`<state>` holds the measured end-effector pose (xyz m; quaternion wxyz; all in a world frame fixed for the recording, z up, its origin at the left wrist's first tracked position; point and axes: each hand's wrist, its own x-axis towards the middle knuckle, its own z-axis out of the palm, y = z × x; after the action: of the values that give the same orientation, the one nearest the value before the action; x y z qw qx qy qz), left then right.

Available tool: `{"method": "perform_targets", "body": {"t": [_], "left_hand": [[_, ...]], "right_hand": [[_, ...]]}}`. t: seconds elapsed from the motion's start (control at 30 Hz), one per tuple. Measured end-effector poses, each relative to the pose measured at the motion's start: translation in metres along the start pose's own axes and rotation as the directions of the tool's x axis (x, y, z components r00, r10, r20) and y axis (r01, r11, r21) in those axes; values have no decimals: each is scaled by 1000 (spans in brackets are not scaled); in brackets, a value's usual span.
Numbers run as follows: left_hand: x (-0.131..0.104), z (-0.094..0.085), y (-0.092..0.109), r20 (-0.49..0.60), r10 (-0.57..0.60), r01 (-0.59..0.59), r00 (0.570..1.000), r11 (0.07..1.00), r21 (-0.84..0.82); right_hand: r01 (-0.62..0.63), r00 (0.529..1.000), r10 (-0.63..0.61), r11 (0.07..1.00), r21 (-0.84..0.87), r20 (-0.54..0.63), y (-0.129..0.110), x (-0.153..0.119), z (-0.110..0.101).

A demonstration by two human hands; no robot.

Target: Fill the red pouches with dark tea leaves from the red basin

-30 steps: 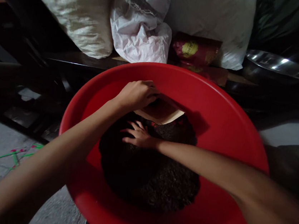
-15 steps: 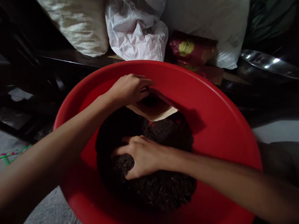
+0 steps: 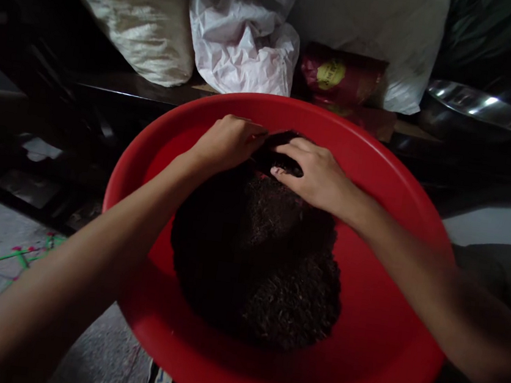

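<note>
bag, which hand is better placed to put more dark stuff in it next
Probably the right hand: it is at the mouth of the bag, near the dark stuff, while the left hand seems busy holding the bag's edge.

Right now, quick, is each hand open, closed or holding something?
Left hand: closed, holding the edge of the bag.
Right hand: curled at the bag's mouth, thumb and fingers parted; whether it holds anything cannot be told.
</note>
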<state>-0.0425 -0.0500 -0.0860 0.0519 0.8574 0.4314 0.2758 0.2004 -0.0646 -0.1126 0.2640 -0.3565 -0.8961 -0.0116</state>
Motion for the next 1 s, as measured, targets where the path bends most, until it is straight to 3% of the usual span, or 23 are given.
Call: {"method": "perform_targets", "body": {"t": [0.07,0.13,0.2,0.27,0.33,0.4,0.47,0.57,0.67,0.73,0.8,0.9,1.0], "left_hand": [[1,3,5,-8,-6,6,1000,1000,-16],[1,6,6,-27,-12,11,1000,1000,-17],[1,7,3,-51,-28,27,998,999,-29],[1,8,0,-59,-55,52,997,997,-48],[1,9,-2,-52,-74,71,996,996,-57],[3,10,-2,-46,-72,70,996,996,-52],[6,9,-1,-44,-59,57,997,997,-43],[10,7,1,-42,-47,45,998,998,-38],[12,3,1,-37,-32,30,999,999,-44],[13,1,1,-42,-12,10,999,999,-40],[13,0,-1,-56,10,-11,998,1000,-19],[15,-1,-4,-78,36,-37,996,999,-7],[17,0,-6,-72,43,-47,996,998,-48]], "right_hand": [[102,990,-100,995,17,-100,-24,-2,-6],[285,951,-279,958,22,-135,-52,-11,0],[487,873,-483,871,60,-72,-75,-27,20],[562,815,-576,812,161,61,-84,-41,54],[441,840,-499,857,268,213,-76,-45,93],[206,897,-304,929,306,321,-54,-34,129],[-52,934,-55,957,284,353,-26,-10,159],[-382,895,279,882,277,347,9,35,196],[-541,829,432,781,312,355,15,65,227],[-553,826,450,762,337,340,6,69,240],[-497,861,381,767,406,335,-8,65,244],[-402,904,210,710,578,372,-30,50,235],[-419,898,144,563,713,415,-51,33,217]]}}
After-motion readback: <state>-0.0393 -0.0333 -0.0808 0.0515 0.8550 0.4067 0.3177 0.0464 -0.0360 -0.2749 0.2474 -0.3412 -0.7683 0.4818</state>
